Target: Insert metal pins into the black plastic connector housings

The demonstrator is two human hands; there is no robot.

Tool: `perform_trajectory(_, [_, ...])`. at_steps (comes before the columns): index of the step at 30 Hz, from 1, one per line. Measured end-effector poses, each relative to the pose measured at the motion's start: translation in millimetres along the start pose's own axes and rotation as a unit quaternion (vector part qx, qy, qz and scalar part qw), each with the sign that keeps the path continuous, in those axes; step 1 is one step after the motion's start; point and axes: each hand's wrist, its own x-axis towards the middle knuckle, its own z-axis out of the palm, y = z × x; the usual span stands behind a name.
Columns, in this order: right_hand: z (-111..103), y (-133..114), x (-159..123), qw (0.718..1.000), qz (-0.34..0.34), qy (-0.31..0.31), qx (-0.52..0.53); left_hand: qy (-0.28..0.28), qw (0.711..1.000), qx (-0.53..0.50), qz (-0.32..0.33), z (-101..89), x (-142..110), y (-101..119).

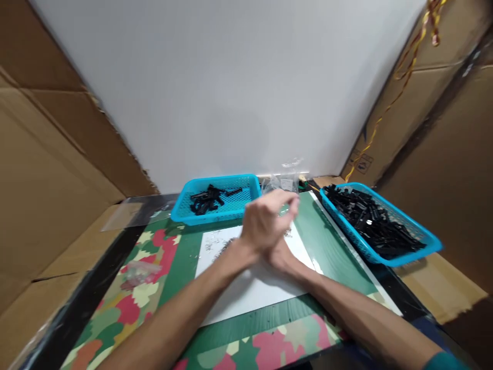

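Observation:
Over the white sheet (227, 307), my left hand (262, 220) crosses in front of my right hand (280, 254). The left hand is closed, with thumb and forefinger curled towards each other; anything between the tips is too blurred to make out. Most of the right hand, including its fingers, is hidden behind the left. Small dark metal-looking bits (226, 247) lie scattered on the sheet, partly covered by my left forearm. Beyond my hands sits a blue basket (215, 220) with a few black parts (210, 198) in it.
At the right, another blue basket (348, 228) holds a heap of black parts (372, 221). A clear plastic bag (283, 182) stands behind my hands, and a small bag (140, 273) lies at left on the patterned mat. Cardboard walls (57, 128) flank the table; a twisted yellow cord (408, 72) hangs at right.

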Motion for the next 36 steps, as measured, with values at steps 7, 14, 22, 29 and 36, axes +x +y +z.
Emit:
perform_trajectory(7, [2,-5,-9,0.983,0.093,-0.036,0.156,-0.216,0.908,0.317,-0.166,-90.2,-2,-161])
perform_trajectory(14, [5,-7,-12,0.981,0.104,-0.014,0.164,-0.347,0.889,0.277,-0.110,-77.9,-4,-201])
perform_trajectory(22, [2,-5,-10,0.976,0.112,0.007,0.188,-0.332,0.903,0.253,-0.099,-73.8,-4,-205])
perform_trajectory(29, [-5,-7,-5,0.957,0.114,0.046,0.263,-0.145,0.954,0.237,-0.114,-88.3,7,-176])
perform_trajectory(36, [-43,-3,9,0.935,0.166,0.082,0.301,0.132,0.982,-0.061,-0.124,-108.1,5,-124])
